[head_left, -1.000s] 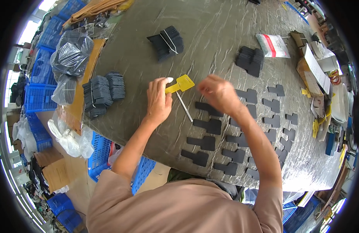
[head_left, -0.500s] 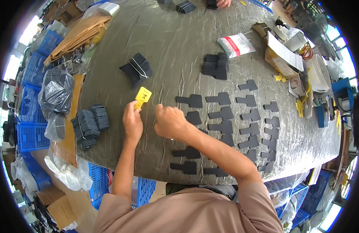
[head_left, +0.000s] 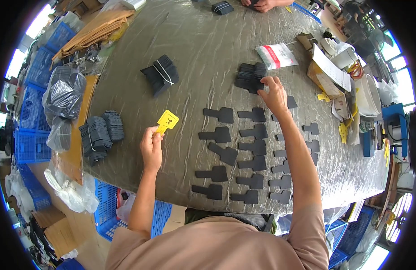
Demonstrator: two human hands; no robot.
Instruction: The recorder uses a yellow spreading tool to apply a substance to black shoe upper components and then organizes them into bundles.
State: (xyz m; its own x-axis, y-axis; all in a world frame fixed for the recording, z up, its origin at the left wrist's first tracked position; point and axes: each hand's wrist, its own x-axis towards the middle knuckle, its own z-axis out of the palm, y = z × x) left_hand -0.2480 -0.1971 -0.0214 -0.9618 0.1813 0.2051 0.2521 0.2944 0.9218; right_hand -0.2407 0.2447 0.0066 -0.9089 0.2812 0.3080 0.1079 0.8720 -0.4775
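Observation:
My left hand (head_left: 151, 147) is closed around the narrow stem of a yellow paddle-shaped tag (head_left: 168, 119), its wide, dark-marked head sticking up past the fingers. Farther off to the right, my right hand (head_left: 274, 93) is at the near right edge of a pile of black paddle-shaped tags (head_left: 250, 77), thumb and forefinger parted at its side. Rows of single black tags (head_left: 219, 115) lie flat on the table (head_left: 190, 153). My right forearm hides part of the right-hand rows.
A banded black bundle (head_left: 160, 74) lies at the middle left, more black stacks (head_left: 96, 135) at the left edge. Beyond the pile is a white and red packet (head_left: 276, 56). A cluttered box (head_left: 324, 74) stands at right. Another person's hands (head_left: 264, 4) show at the far edge.
My right hand has left the space beside the yellow tag and reached out right to the black pile. My left hand has lowered slightly, still holding the yellow tag. More black tags are uncovered.

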